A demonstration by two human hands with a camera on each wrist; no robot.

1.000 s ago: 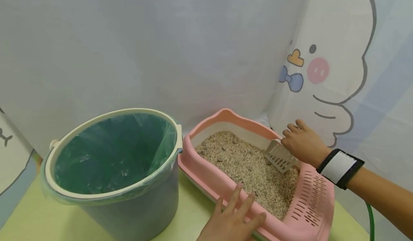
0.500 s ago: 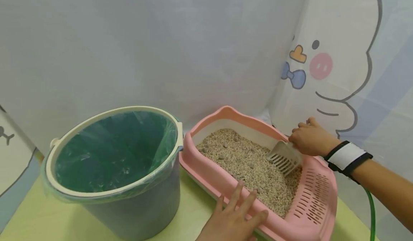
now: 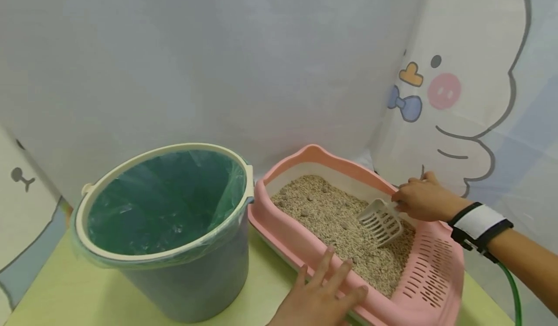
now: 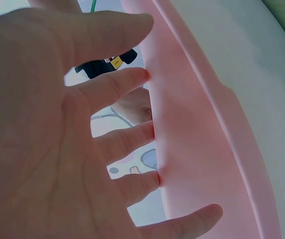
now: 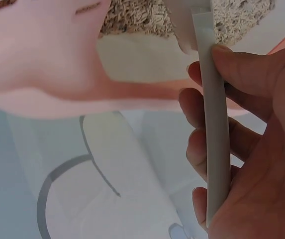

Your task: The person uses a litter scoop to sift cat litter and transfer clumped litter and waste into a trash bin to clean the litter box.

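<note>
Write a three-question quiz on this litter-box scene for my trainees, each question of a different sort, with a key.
1. True or false: the right hand grips the scoop by its handle.
2. Where do the left hand's fingers rest?
A. on the bucket
B. against the litter box's near wall
C. in the litter
3. Fill in: the bucket is lined with a ____ bag.

Key: 1 true. 2 B. 3 green.
</note>
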